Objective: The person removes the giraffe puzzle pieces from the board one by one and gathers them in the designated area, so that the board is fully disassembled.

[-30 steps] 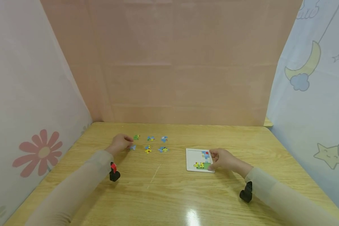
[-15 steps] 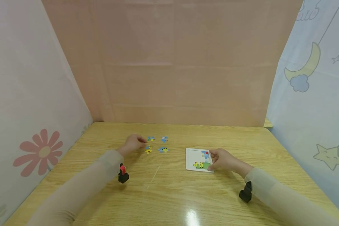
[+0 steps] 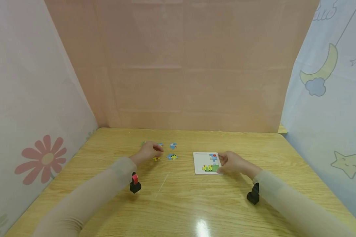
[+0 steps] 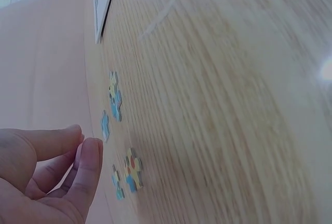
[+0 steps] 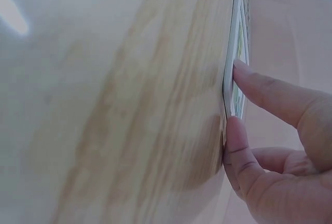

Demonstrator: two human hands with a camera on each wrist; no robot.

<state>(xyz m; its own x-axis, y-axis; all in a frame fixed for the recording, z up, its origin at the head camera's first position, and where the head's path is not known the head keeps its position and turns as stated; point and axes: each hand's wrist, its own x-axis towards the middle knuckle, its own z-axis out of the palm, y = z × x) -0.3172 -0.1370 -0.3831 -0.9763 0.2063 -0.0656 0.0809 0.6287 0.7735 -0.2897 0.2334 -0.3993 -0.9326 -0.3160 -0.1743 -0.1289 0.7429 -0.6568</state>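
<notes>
My left hand (image 3: 148,151) hovers over loose jigsaw pieces at the table's left middle. In the left wrist view its thumb and fingers are loosely bent, with nothing visible between the tips. Just beyond them lie a yellow-and-blue piece (image 4: 133,169) and a small blue piece (image 4: 105,125). My right hand (image 3: 232,162) holds the right edge of a white puzzle board (image 3: 199,160), thumb and fingers spread along its rim (image 5: 232,47). Fitted on the board are a green strip with yellow figures and a blue piece with a red spot (image 3: 213,157).
A yellow-and-blue piece (image 3: 172,157) and a blue-and-white piece (image 3: 173,145) lie between hand and board. Part of a green piece (image 3: 143,143) shows behind the left hand. Wood-grain table (image 3: 178,204) extends in front; a pinkish backdrop (image 3: 178,98) and patterned side sheets surround it.
My left hand has moved right across the loose pieces, from the leftmost ones towards the middle ones. The board has shifted slightly away from me and left, with my right hand on it.
</notes>
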